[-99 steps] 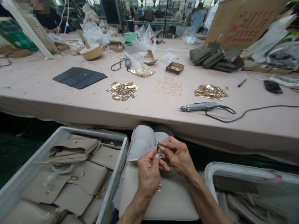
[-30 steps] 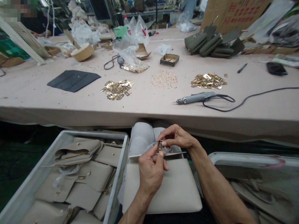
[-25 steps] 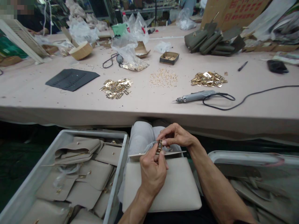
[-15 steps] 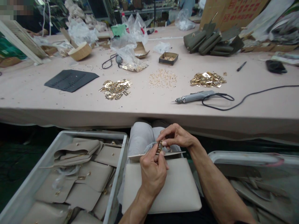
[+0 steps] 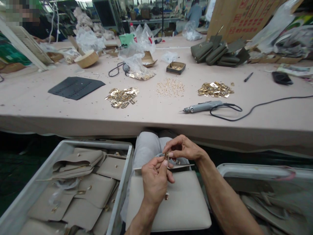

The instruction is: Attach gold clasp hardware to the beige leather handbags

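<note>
Workshop scene, long pale tabletop (image 5: pixel 73 112) across the upper view, cluttered: two heaps of gold metal plates (image 5: pixel 121 97) (image 5: pixel 215 89), a scatter of tiny gold bits (image 5: pixel 170 87), a small open box (image 5: pixel 176 67), a dark punched sheet (image 5: pixel 75 87), a stack of olive bags (image 5: pixel 215 52), and a corded power screwdriver (image 5: pixel 204 106) near the front edge. Another person sits at the far left, mostly out of view.

Below the tabletop edge, both hands work over the lap. Left hand (image 5: pixel 155 181) and right hand (image 5: pixel 183 149) are pinched narrow, fingertips closed together on one small gold clasp piece (image 5: pixel 166 156), held just above the top edge of a beige bag (image 5: pixel 168 204) lying flat on the person's knees. A second small gold fitting (image 5: pixel 166 196) sits on the bag's front face, partly behind the left hand.

Handling, as a guess: clasp piece looks light, rigid, smooth metal, likely slippery, so a fingertip pinch on its edges suits it. Bag looks soft but holds its shape, scuffable; take it by the sides or the flap edge.

Grey bin (image 5: pixel 119 195) on the left holds more beige bags (image 5: pixel 80 192) piled loosely; another bin (image 5: pixel 256 169) on the right, contents blurred.
</note>
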Demonstrator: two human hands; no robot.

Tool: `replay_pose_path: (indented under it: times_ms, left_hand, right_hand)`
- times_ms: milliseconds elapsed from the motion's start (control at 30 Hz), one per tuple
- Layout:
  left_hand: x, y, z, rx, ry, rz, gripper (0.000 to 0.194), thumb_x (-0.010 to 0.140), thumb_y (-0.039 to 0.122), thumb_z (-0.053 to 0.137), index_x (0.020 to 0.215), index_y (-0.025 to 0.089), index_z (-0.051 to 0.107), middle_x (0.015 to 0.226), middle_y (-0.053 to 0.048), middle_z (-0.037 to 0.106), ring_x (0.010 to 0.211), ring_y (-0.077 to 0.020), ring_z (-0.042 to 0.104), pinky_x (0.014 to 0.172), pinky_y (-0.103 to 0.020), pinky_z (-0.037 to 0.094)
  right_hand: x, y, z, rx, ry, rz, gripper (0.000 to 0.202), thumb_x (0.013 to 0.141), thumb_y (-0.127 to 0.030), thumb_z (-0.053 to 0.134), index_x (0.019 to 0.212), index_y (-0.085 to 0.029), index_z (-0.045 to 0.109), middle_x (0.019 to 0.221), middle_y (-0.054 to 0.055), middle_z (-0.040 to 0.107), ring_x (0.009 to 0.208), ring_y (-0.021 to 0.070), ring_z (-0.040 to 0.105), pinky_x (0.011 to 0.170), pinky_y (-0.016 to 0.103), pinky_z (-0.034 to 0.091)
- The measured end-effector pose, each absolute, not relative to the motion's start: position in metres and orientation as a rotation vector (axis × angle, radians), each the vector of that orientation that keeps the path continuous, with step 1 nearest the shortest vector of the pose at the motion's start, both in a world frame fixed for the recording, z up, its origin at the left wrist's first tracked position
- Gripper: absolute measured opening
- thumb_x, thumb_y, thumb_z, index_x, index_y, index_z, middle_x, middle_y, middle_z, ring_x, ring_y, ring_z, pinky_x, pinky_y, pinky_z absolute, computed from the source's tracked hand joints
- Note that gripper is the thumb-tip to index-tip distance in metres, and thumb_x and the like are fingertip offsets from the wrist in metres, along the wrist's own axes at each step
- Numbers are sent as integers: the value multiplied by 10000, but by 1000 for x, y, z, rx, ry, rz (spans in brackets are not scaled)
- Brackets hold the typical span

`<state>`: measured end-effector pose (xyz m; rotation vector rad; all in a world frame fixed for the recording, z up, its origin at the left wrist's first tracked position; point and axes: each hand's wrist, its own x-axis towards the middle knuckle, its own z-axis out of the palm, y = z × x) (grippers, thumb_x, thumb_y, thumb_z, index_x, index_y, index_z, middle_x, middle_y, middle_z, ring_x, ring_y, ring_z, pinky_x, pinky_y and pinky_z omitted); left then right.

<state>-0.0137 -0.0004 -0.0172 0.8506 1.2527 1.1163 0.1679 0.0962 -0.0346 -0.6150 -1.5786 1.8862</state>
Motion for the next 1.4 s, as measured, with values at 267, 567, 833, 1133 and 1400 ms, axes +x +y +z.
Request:
replay_pose_path:
  times_ms: [267,567,833,1133,1400]
  left_hand:
    - [-13,2,-17,834,1259,1113,291,861,387,730,903,102,688,722,-69,737,371,-101,579,392,-195,442]
    - [-13,0,-19,821,1243,1100,287,856,380,726,884,98,675,725,-75,733,369,-101,577,387,-196,438]
    - [-14,1,-19,807,1238,1114,287,846,376,733,877,99,665,710,-82,732,357,-106,569,375,-201,429]
    - [-13,2,-20,815,1262,1090,299,823,391,727,855,102,658,699,-92,736,345,-109,561,363,-202,420]
    - [-12,0,-20,847,1285,1064,279,837,378,695,879,105,656,695,-73,728,350,-102,558,370,-192,403]
  right_hand:
    - [165,94,-34,-648,-1548,1889,369,829,-351,886,1106,-123,801,830,51,687,664,123,593,605,208,514]
    - [165,95,-44,-588,-1499,1952,313,824,-298,894,1031,-93,780,782,40,672,645,115,595,615,203,511]
    - [162,97,-52,-518,-1458,1994,308,821,-286,893,1016,-79,776,794,56,676,616,122,588,585,218,498]
    - [160,95,-48,-512,-1518,1838,264,769,-245,925,962,-100,818,788,43,646,693,125,535,622,215,424]
    - [155,86,-45,-657,-1473,1835,266,821,-325,886,901,-99,772,770,42,649,619,115,549,568,209,424]
